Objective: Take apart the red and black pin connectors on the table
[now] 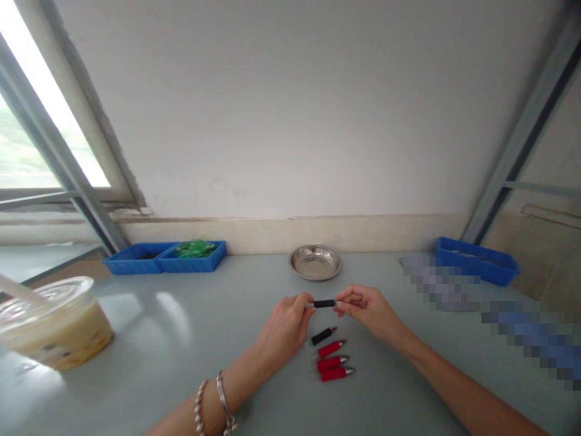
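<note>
Head view shows a short black pen piece (324, 303), level, pinched at its ends by the left hand (285, 327) and right hand (368, 310). Both hands' fingertips close on it; one black and three red pieces (333, 358) lie beneath.

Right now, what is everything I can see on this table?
Held pen part: one, black, just above the table.
Loose pen part: one, black, lying below it.
Red pen parts: three, red, in a row beside that.
Metal dish: one, silver, table's back edge.
Left trays: two, blue, far left; one holds green pieces.
Right tray: one, blue, far right.
Drink cup: one, clear, near left.
Left hand, right hand: pinching the held pen part's ends.
Bracelets: two, silvery, left wrist.
</note>
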A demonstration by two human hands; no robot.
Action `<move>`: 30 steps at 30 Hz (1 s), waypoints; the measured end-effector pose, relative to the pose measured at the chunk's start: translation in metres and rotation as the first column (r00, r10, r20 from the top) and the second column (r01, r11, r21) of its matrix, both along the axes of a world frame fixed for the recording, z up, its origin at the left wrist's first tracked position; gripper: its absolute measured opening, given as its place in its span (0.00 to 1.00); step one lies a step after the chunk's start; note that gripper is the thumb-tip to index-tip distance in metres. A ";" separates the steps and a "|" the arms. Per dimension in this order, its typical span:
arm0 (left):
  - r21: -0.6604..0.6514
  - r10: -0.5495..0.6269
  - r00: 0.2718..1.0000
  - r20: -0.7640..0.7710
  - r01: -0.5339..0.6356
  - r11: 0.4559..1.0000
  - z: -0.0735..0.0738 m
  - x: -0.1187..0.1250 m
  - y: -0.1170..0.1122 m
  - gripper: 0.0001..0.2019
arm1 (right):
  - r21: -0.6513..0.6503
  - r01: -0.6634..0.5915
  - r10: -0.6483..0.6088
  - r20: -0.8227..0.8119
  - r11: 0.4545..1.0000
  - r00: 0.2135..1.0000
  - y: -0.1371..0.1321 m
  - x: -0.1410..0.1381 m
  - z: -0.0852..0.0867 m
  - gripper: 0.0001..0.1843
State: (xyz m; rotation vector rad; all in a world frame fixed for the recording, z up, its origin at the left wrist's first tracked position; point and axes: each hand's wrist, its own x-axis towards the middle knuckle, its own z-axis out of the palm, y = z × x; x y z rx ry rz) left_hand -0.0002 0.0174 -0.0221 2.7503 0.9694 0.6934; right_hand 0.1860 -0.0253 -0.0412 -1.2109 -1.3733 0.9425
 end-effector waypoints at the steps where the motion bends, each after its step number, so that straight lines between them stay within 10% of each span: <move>1: 0.007 -0.006 1.000 0.006 0.005 1.000 0.000 0.000 0.000 0.08 | 0.004 0.003 -0.003 0.007 1.000 1.000 0.000 0.000 0.000 0.14; 30: -0.005 -0.019 0.998 -0.055 0.019 1.000 0.006 0.001 -0.002 0.08 | 0.119 0.048 -0.084 0.325 0.992 0.942 -0.011 -0.008 0.008 0.09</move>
